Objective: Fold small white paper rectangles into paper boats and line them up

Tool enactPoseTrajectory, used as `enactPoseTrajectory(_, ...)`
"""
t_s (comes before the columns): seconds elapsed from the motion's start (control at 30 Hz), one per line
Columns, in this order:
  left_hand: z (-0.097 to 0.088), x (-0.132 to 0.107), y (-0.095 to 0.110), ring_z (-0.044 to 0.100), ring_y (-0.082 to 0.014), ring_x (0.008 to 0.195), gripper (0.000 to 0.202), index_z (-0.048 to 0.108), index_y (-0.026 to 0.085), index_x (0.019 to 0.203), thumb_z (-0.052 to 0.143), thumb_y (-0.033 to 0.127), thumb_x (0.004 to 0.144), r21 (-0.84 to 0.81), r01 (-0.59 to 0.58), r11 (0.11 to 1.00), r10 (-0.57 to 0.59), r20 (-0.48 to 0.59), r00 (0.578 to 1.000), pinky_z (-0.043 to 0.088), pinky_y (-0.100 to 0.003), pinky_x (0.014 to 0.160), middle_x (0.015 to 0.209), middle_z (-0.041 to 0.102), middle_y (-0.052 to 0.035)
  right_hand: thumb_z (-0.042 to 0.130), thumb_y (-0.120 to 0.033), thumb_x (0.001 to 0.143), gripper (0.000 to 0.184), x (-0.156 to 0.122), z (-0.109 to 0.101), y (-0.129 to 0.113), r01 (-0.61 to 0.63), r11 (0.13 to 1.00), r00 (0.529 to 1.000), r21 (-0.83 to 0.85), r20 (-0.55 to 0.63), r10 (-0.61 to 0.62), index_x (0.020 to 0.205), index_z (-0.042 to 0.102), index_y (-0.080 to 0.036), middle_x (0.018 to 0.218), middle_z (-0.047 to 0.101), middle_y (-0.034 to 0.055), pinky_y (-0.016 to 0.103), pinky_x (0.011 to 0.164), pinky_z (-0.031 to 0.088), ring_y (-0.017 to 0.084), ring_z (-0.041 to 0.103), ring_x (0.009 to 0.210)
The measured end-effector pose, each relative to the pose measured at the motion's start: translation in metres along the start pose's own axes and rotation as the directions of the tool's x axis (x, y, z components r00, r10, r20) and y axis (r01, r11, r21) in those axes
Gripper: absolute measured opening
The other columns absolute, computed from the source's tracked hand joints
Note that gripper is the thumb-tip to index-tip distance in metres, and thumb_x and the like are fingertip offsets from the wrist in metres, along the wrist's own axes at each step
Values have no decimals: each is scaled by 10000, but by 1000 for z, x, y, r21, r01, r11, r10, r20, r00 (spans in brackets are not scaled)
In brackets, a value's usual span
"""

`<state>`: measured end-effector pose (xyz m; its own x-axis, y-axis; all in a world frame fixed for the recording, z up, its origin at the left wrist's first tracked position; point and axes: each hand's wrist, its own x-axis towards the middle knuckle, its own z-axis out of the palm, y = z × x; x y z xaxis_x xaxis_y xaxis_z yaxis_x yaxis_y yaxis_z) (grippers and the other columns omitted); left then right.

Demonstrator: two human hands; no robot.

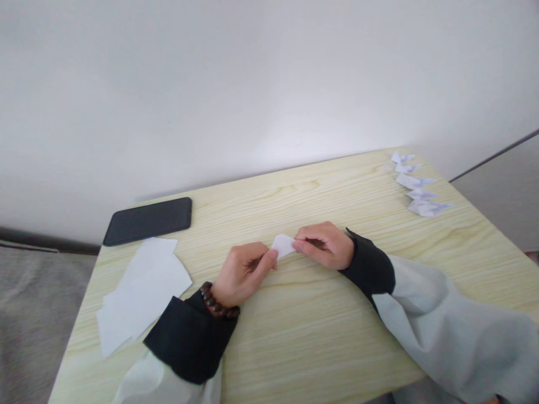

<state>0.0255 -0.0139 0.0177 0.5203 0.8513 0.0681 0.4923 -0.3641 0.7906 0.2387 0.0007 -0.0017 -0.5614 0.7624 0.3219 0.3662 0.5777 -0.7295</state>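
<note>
A small folded piece of white paper is stretched between my two hands, near the middle of the table. My left hand, with a dark beaded bracelet at the wrist, pinches its left edge between thumb and fingers. Its right corner is gripped by the thumb and fingertips of my right hand. The ends of the paper are covered by my fingertips, so its full shape cannot be made out.
Loose white paper sheets lie overlapping on the left of the wooden table. Behind them rests a black smartphone. Several folded white paper figures stand in a row at the far right. A pale wall borders the back edge.
</note>
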Motion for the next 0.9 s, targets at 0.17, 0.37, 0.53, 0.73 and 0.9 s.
enactPoseTrajectory(0.17,0,0,-1,433,-100,521,413,618,140,665,371,355,915,48,-148,988,145,55,988,339,-224,527,534,504,6,454,-321,894,300,0,1,1,77,997,997,-20,31,-76,661,548,-158,538,484,-22,202,485,308,78,405,485)
enactPoseTrajectory(0.37,4,1,-5,372,-97,499,383,511,157,583,390,297,918,176,-275,945,262,95,960,309,-235,529,501,420,30,438,-271,911,330,1,2,4,191,980,981,-59,57,-187,624,562,-164,537,568,1,221,550,349,95,477,516)
enactPoseTrajectory(0.53,6,0,-6,446,-104,536,349,542,160,646,360,251,929,202,-268,942,254,92,963,343,-231,566,549,515,12,450,-277,914,312,1,3,6,176,984,980,-17,93,-173,652,581,-169,514,606,-26,218,576,374,80,501,470)
enactPoseTrajectory(0.73,6,-1,-5,456,-98,525,341,541,160,679,337,255,936,190,-73,979,82,-40,996,349,-218,545,557,521,13,405,-316,927,346,-1,1,2,70,998,994,3,88,-70,702,620,-165,529,636,-9,218,552,399,93,524,469)
enactPoseTrajectory(0.9,6,-1,-5,445,-105,512,360,587,166,674,353,262,929,212,-176,961,171,40,984,342,-231,551,528,510,18,383,-274,932,364,0,0,1,91,996,992,-7,85,-90,654,594,-173,537,621,-7,217,563,397,93,521,483)
